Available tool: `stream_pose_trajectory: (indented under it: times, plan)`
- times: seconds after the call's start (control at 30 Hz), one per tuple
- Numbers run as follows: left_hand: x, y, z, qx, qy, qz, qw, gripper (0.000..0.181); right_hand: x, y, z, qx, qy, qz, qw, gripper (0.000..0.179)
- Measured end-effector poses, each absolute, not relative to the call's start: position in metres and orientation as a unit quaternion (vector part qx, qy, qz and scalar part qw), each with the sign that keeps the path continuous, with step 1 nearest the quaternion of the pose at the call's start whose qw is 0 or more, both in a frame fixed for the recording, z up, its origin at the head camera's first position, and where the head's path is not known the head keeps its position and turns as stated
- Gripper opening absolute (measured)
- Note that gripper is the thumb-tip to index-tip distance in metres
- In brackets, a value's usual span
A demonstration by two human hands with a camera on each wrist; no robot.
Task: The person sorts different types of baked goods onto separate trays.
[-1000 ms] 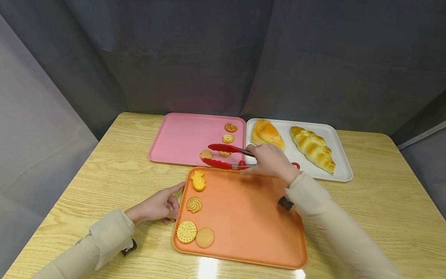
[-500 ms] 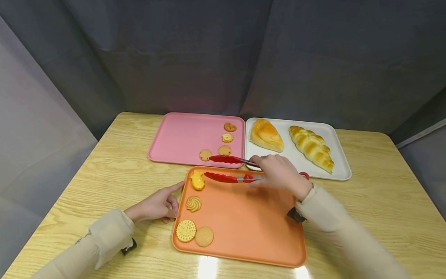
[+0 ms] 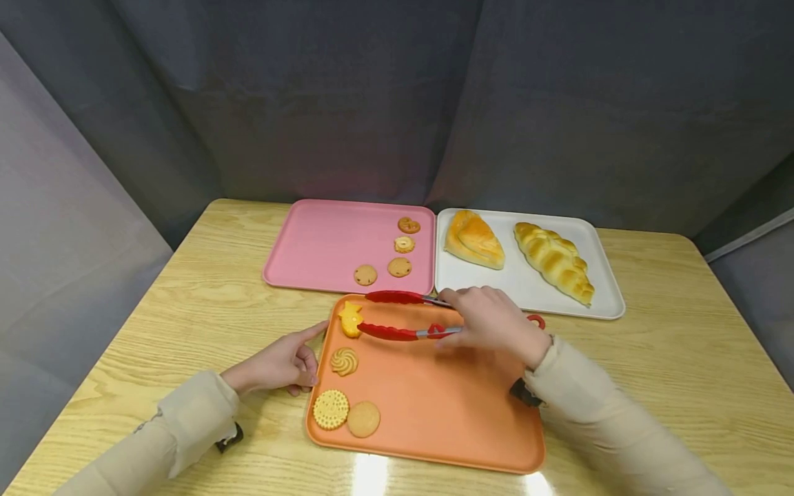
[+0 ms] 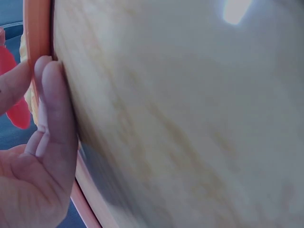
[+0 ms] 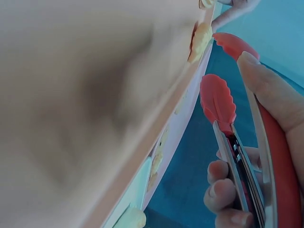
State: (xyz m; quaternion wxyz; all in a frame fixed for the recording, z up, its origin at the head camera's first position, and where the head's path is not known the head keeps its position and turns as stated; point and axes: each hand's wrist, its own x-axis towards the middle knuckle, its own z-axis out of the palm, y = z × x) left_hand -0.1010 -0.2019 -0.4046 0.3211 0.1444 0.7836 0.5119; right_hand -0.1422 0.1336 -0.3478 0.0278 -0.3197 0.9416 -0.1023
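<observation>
My right hand (image 3: 496,324) grips metal tongs with red scalloped heads (image 3: 391,333), their arms spread and nothing between them. The tongs reach over the far left of the orange tray (image 3: 446,399); the lower head overlaps a yellow fish-shaped biscuit (image 3: 351,321) in the head view. At the tray's left edge, my left hand (image 3: 279,362) pinches the rim, its index finger stretched toward the far corner. In the left wrist view, fingers (image 4: 59,104) lie along the rim's outer side. Below the fish biscuit are a swirl biscuit (image 3: 344,361), a dotted round biscuit (image 3: 331,409) and a plain round biscuit (image 3: 363,419).
Behind, a pink tray (image 3: 329,241) bears a pretzel biscuit (image 3: 409,225), a ring biscuit (image 3: 404,244) and round biscuits (image 3: 365,275) at its right. Beside it, a white tray (image 3: 496,286) carries a triangular bread (image 3: 474,240) and a braided loaf (image 3: 554,262). A dark curtain (image 3: 347,103) hangs behind.
My right hand has drawn the spread tongs back from over the pink tray's round biscuits to over the orange tray, beside the fish biscuit. My left hand stays at the rim.
</observation>
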Motion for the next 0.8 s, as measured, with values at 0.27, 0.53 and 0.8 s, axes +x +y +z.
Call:
stream_pose_trajectory:
  times: [0.27,0.53,0.8]
  plan:
    - [-0.101,-0.201,-0.404,0.143,0.786,0.509,0.321,0.090,-0.141,0.116,-0.352,-0.334,0.936,-0.108,0.034,0.068]
    - [-0.101,-0.202,-0.405,0.140,0.783,0.513,0.322,0.089,-0.142,0.103,-0.359,-0.312,0.943,-0.102,0.050,0.060]
    - [-0.102,-0.202,-0.406,0.142,0.785,0.510,0.321,0.090,-0.144,0.100,-0.361,-0.314,0.943,-0.099,0.048,0.057]
